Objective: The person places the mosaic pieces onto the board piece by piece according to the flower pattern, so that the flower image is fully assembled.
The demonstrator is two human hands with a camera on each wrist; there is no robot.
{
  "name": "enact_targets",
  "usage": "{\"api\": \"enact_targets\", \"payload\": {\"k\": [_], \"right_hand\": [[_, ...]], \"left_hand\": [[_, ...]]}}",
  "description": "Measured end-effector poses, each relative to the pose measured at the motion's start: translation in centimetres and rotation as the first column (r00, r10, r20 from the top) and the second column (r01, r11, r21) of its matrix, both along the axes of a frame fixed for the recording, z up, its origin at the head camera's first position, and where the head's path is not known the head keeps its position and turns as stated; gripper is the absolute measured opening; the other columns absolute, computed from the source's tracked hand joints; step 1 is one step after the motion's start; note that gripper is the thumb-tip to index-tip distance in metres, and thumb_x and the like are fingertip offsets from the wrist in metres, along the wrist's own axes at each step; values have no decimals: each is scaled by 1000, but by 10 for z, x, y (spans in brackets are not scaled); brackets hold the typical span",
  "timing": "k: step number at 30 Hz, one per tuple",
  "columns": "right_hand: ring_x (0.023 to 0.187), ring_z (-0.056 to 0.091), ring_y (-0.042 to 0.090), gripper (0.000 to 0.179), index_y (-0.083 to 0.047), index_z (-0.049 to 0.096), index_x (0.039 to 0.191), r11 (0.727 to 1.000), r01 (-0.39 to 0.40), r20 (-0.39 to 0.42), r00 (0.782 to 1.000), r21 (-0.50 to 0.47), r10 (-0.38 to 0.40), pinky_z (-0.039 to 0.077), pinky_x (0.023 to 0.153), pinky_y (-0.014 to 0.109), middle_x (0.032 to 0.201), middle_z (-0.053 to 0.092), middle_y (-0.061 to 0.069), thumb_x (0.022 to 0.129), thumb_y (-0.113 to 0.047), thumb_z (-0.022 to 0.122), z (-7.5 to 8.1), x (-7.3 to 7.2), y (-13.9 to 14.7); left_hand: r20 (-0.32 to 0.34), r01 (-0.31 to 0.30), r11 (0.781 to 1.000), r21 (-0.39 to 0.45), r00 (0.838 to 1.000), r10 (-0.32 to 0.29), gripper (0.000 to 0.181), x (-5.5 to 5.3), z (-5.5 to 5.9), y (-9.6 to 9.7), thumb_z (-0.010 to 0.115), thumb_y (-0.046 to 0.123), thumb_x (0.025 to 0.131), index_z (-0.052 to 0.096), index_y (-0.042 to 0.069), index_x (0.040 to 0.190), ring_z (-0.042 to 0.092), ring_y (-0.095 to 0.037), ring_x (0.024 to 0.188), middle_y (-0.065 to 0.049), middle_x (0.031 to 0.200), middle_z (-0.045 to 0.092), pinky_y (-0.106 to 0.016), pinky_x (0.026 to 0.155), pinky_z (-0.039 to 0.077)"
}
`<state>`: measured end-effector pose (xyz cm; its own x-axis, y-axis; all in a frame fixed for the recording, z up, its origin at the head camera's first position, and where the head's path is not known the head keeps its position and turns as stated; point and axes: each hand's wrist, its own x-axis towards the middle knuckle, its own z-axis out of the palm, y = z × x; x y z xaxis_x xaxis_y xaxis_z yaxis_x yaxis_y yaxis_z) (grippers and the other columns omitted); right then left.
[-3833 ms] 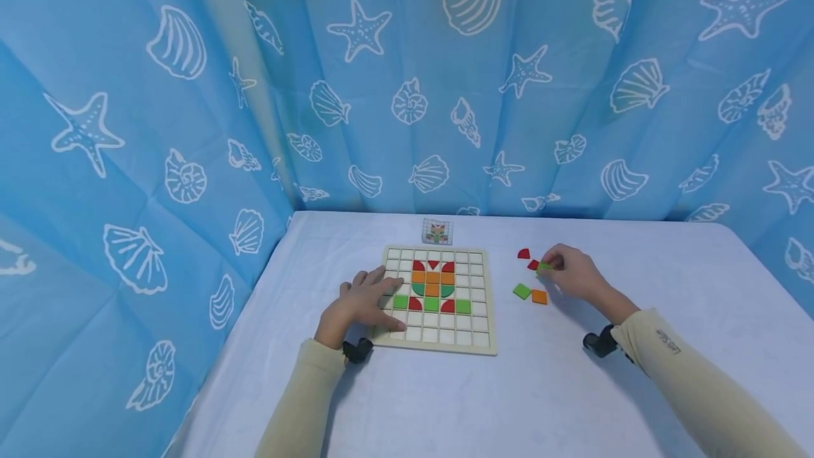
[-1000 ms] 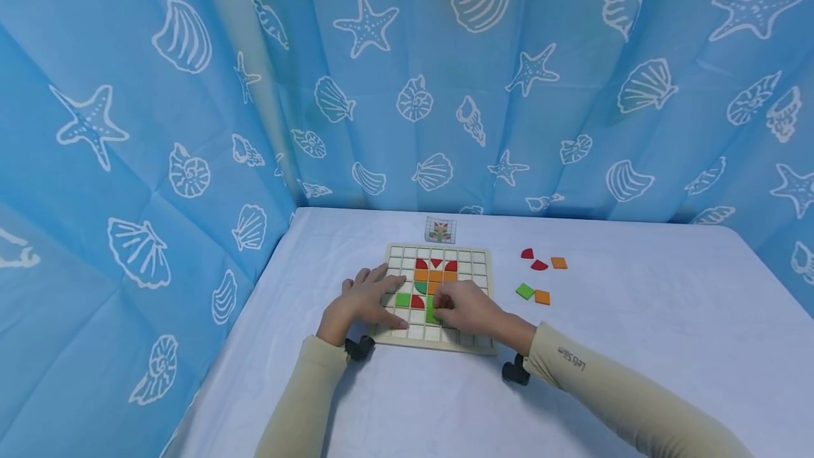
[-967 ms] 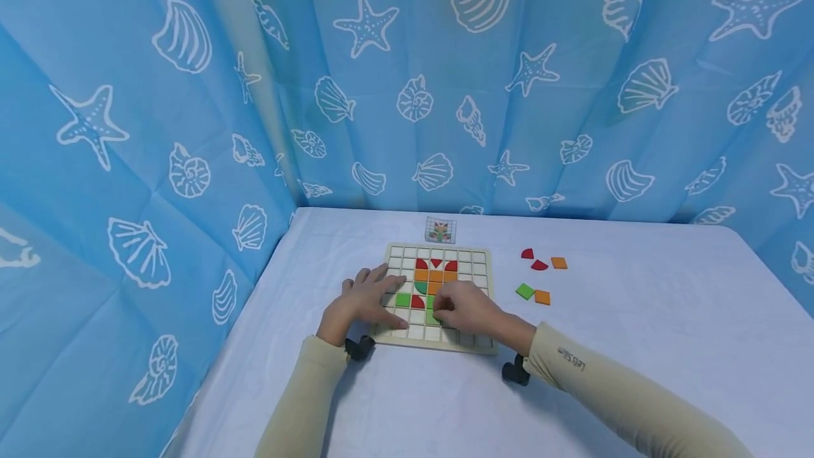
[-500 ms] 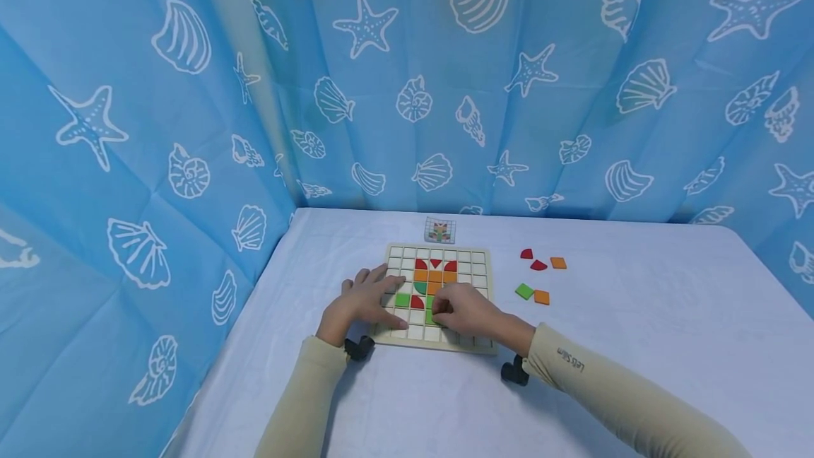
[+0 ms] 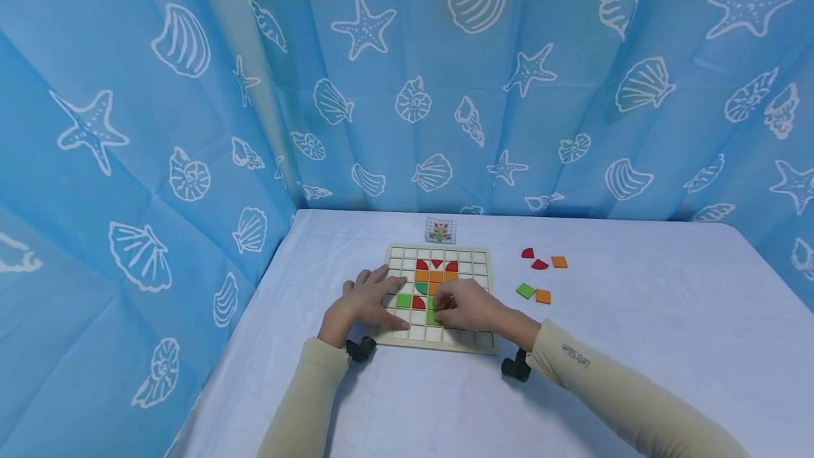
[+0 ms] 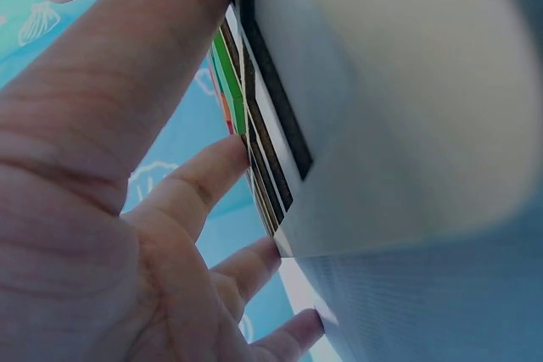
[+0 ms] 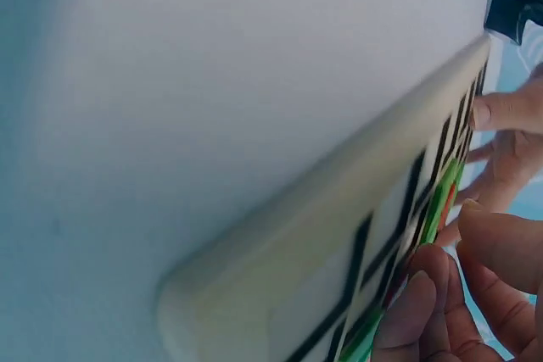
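A pale gridded board (image 5: 439,346) lies on the white table with coloured tiles forming a pattern. My left hand (image 5: 365,304) rests spread on its left edge, thumb and fingers straight; in the left wrist view that hand (image 6: 170,209) shows its fingertips along the board's edge. Over the board's middle, my right hand (image 5: 469,304) has its fingers curled, pinching a green square tile (image 5: 433,317) low in the central column. This hand covers the pattern's right part. In the right wrist view, the thumb and fingertips of my right hand (image 7: 475,277) sit close to the board's surface.
Right of the board lie two red quarter-round tiles (image 5: 539,264), an orange square (image 5: 559,261), a green square (image 5: 526,290) and another orange square (image 5: 543,296). A small pattern card (image 5: 440,230) lies behind the board. A blue shell-print curtain (image 5: 407,55) hangs behind.
My right hand has come from the loose tiles at the right onto the board with a green tile, which has gone down into a central cell. The left hand has stayed put.
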<state>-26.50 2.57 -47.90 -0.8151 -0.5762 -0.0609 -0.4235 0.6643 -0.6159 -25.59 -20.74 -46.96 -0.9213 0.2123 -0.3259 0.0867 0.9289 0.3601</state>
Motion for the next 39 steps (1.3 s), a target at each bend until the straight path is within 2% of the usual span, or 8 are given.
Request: {"api": "enact_targets", "payload": {"k": [7,12,20,28,33,39], "right_hand": [[82,61,10,10,-16,74,97,998,58,35,998,-28,-57,55,76,27,90,68,-7,87,-17,76,9,-4,12],[79,60,13,12,-12,73,97,997,67,16,998,-46,-67,53,70,26,91,68,-3,87,-16,76,15,-10,27],[83,61,16,18,-11,72,103,987,157,25,987,-37,-156,54,73,28,97,69,1,87,-18,76,17,-23,52],[87,61,19,23,-10,71,107,965,261,29,965,-36,-260,55,72,29,102,69,5,87,-19,76,11,-35,83],[90,63,21,21,-8,71,106,955,295,7,955,-36,-295,55,78,34,102,70,8,88,-19,75,7,-43,105],[96,62,26,25,-5,70,108,927,374,11,928,-22,-373,56,86,40,105,69,13,88,-20,74,-2,-53,131]], "left_hand": [[-13,1,1000,6,1000,-1,92,-1,-6,0,82,55,73,39,34,151,13,-38,150,-5,166,17,-66,117,13],[-21,-3,1000,10,1000,3,93,-1,-4,-1,82,57,71,39,35,151,13,-38,150,-4,166,17,-64,118,14],[-21,0,1000,26,1000,0,93,-1,-4,-3,83,56,70,41,35,150,13,-38,151,-4,166,17,-65,118,13],[-20,2,999,34,1000,-1,93,-2,-6,-3,83,56,70,41,35,150,13,-38,150,-4,166,17,-65,117,13],[-12,-6,999,33,1000,6,94,-2,-6,-2,83,56,70,40,35,151,12,-38,151,-4,166,17,-66,118,12],[-10,-6,999,35,1000,7,94,-2,-5,-2,83,56,70,40,35,151,11,-38,151,-4,167,16,-66,118,11]]}}
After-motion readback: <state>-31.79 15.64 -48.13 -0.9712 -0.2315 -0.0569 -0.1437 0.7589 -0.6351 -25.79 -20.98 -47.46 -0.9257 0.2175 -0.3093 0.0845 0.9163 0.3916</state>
